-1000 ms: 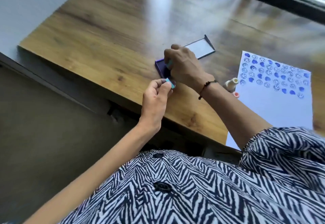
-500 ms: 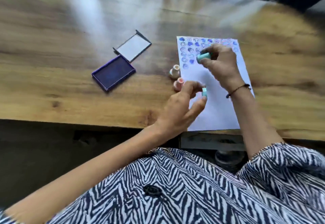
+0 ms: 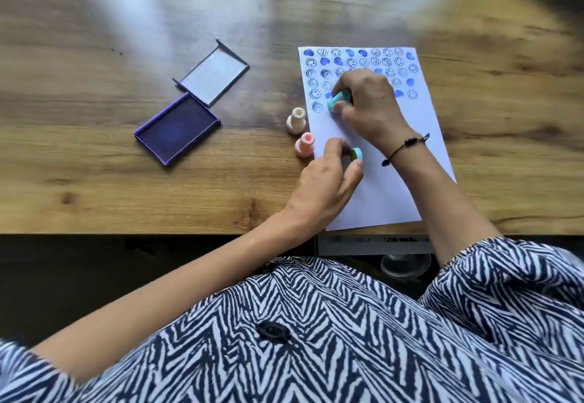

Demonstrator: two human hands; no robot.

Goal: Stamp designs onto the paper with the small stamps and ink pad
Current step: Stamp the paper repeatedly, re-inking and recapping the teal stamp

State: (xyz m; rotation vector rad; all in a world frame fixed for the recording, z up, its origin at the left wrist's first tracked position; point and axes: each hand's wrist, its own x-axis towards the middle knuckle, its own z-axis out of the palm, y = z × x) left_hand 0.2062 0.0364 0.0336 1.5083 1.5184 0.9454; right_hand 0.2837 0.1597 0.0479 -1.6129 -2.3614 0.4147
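Observation:
A white paper (image 3: 385,187) lies on the wooden table, its upper part covered with rows of blue smiley and heart prints. My right hand (image 3: 369,105) grips a teal stamp (image 3: 337,100) and presses it on the paper just below the printed rows. My left hand (image 3: 328,178) rests on the paper's left edge and pinches a small teal cap (image 3: 357,153). The open purple ink pad (image 3: 177,128) sits to the left, its lid (image 3: 212,75) behind it.
A cream stamp (image 3: 296,119) and a pink stamp (image 3: 304,144) stand upright beside the paper's left edge. The table's front edge (image 3: 158,232) runs just before my body. A metal chair part (image 3: 373,241) shows under the paper's near end.
My right hand left the ink pad, carried the teal stamp over to the paper and lowered it onto the sheet. My left hand followed with the cap. The view swung right.

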